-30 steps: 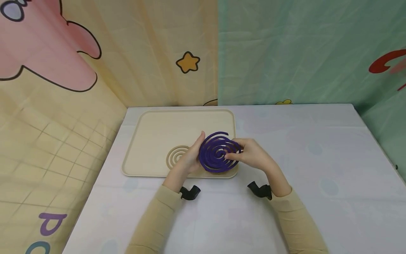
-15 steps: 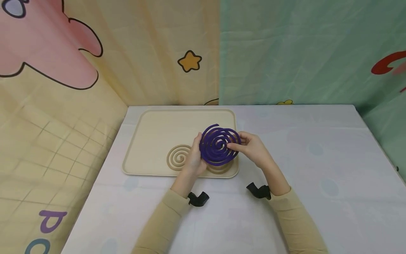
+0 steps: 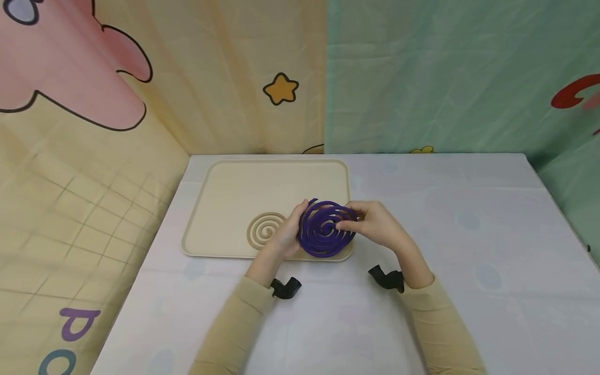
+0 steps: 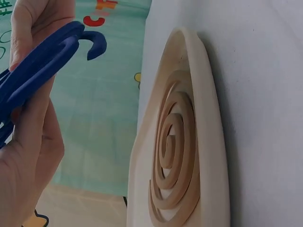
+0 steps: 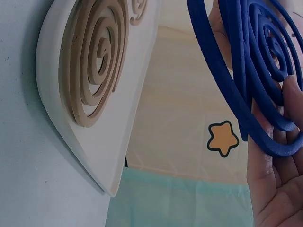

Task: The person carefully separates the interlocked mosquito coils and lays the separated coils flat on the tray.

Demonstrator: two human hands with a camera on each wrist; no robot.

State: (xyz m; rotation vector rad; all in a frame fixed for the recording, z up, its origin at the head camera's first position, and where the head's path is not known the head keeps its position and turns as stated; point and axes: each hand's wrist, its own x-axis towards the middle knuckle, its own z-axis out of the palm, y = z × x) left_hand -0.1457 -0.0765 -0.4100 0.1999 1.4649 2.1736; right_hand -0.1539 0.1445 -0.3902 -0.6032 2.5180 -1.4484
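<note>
A purple-blue mosquito coil (image 3: 323,245), which looks like two interleaved spirals, is held above the front right of the tray. My left hand (image 3: 284,235) grips its left edge. From the right, my right hand (image 3: 377,224) pinches it, thumb near the middle and fingers behind. In the right wrist view, strands of the blue coil (image 5: 213,61) stand apart from one another at one side. A hooked outer end of the coil (image 4: 97,45) sticks out in the left wrist view.
A cream tray (image 3: 225,182) lies at the table's back left. On it are a tan mosquito coil (image 3: 253,229) beside my left hand and another tan coil (image 5: 75,71) below the purple one. Printed curtains (image 3: 412,78) hang behind the white tablecloth (image 3: 492,271).
Both hands raised the purple coil slightly, then lowered it again, tilting it. It stays between the two hands, and the tan coil on the tray has not moved.
</note>
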